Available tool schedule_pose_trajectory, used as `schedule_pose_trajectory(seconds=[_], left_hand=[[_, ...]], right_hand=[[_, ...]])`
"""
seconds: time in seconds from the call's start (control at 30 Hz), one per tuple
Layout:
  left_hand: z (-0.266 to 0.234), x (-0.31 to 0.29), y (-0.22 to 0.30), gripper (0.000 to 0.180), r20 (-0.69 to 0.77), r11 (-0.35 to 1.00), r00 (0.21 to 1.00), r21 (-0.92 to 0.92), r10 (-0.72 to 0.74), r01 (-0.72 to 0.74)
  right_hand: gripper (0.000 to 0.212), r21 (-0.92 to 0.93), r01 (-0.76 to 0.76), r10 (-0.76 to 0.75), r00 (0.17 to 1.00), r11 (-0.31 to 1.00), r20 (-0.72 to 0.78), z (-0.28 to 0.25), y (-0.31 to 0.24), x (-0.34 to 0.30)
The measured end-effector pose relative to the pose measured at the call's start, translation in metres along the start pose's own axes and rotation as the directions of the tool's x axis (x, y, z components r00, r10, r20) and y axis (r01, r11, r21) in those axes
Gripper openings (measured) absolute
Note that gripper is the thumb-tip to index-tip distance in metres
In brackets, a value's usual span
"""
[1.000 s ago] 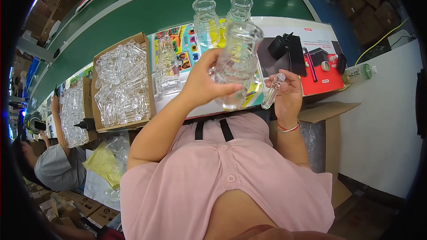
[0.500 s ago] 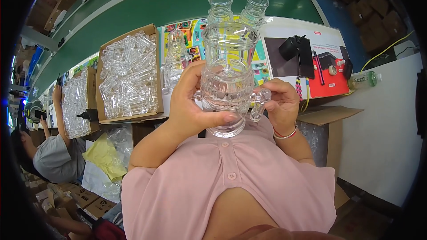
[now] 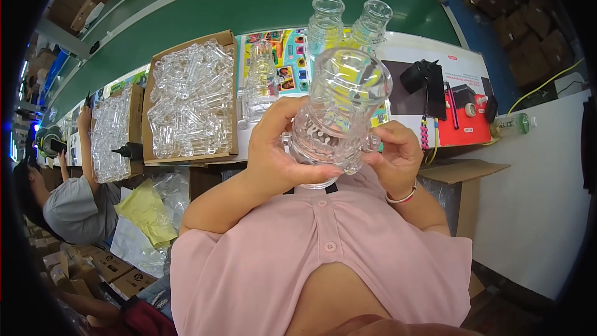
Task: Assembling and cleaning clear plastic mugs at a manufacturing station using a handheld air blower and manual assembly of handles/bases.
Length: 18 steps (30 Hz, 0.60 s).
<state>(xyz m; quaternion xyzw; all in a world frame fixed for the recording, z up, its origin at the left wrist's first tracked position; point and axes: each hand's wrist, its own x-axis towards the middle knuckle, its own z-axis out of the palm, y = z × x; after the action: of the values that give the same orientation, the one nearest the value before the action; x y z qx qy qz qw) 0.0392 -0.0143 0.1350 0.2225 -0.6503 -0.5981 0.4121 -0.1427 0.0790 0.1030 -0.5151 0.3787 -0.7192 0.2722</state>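
Note:
In front of my chest I hold a clear ribbed jar-like vessel (image 3: 341,109), its round open mouth tilted up and to the right. My left hand (image 3: 273,149) is wrapped round its left side, thumb across the lower front. At the right side, my right hand (image 3: 398,155) pinches a small clear piece with a knobbed end (image 3: 371,142) against the wall; whether it is fixed there I cannot tell. Beyond the vessel, two similar clear vessels, one on the left (image 3: 327,23) and one on the right (image 3: 372,23), stand on the table.
A cardboard box (image 3: 234,87) of small clear tubular parts stands left, beside clear pieces (image 3: 261,81) in a pile. A black nozzle bottle (image 3: 129,151) is by a second box. Right are a black cylinder (image 3: 415,78), a pen (image 3: 451,109) and a green bottle (image 3: 515,124). A co-worker (image 3: 78,211) is at far left.
The vessel has tipped, its mouth swinging to the right and a little nearer. My right fingers have closed in against its side, and the small piece now shows less. The whole view has shifted slightly.

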Motion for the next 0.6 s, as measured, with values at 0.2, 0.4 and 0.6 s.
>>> schedule_pose_trajectory(seconds=[0.2,0.4,0.6], left_hand=[[-0.011,-0.009,0.008,0.077,0.186,0.952,0.949,0.122,0.256,-0.280],[0.004,-0.042,0.016,0.071,0.395,0.757,0.752,0.184,0.527,-0.627],[0.008,-0.056,0.023,0.063,0.412,0.722,0.712,0.163,0.569,-0.672]], right_hand=[[0.059,0.452,-0.237,0.242,0.969,0.860,0.048,0.020,-0.027,0.030],[0.061,0.067,-0.459,0.278,0.641,0.886,0.715,0.000,-0.019,0.005],[0.054,0.511,0.142,-0.473,0.639,0.848,0.607,0.035,-0.023,0.010]])
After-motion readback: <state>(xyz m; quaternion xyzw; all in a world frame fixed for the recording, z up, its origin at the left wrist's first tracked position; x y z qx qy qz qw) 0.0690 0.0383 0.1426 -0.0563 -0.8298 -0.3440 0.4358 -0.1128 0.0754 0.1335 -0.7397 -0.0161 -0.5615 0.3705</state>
